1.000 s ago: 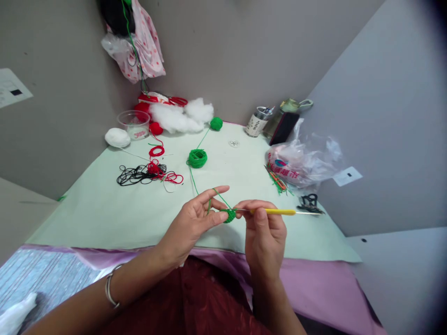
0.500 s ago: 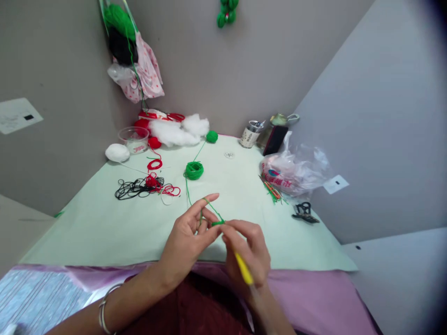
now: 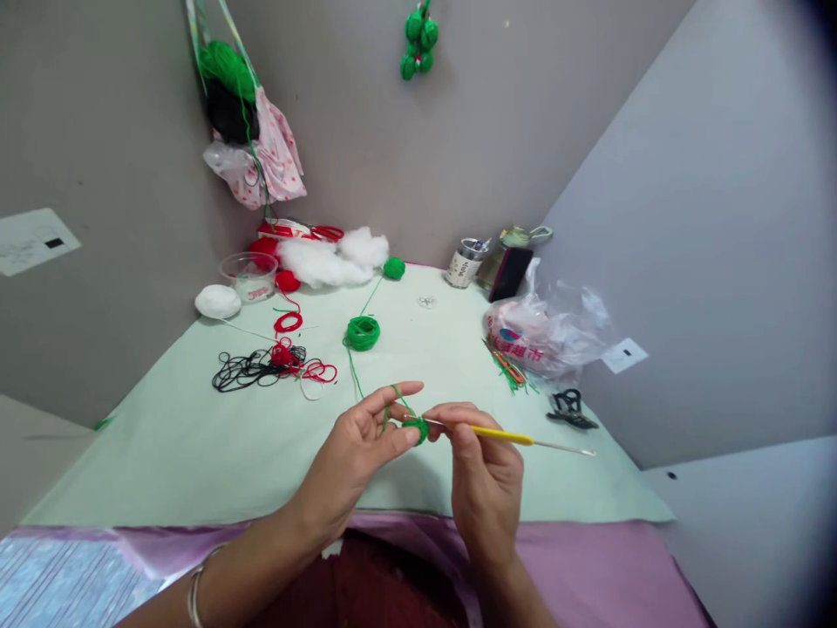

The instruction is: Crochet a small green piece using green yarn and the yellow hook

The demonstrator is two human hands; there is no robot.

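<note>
My left hand (image 3: 357, 445) pinches a small green crochet piece (image 3: 417, 428) between thumb and fingers, with green yarn looped over its raised index finger. My right hand (image 3: 480, 471) grips a crochet hook (image 3: 516, 439) with a yellow handle; its tip is in the green piece and its metal end points right. The yarn strand runs back over the pale green table cover (image 3: 196, 436) to a green yarn coil (image 3: 363, 332), and on to a small green ball (image 3: 393, 268).
Black and red yarn tangles (image 3: 268, 365) lie left of centre. White stuffing (image 3: 327, 257), a clear cup (image 3: 248, 275) and red yarn sit at the back. A plastic bag (image 3: 546, 327), tin (image 3: 462, 262) and black scissors (image 3: 570, 407) are on the right.
My right hand swung the hook from pointing down toward me back to level, pointing right. The view tilted up slightly, so the table sits lower in frame.
</note>
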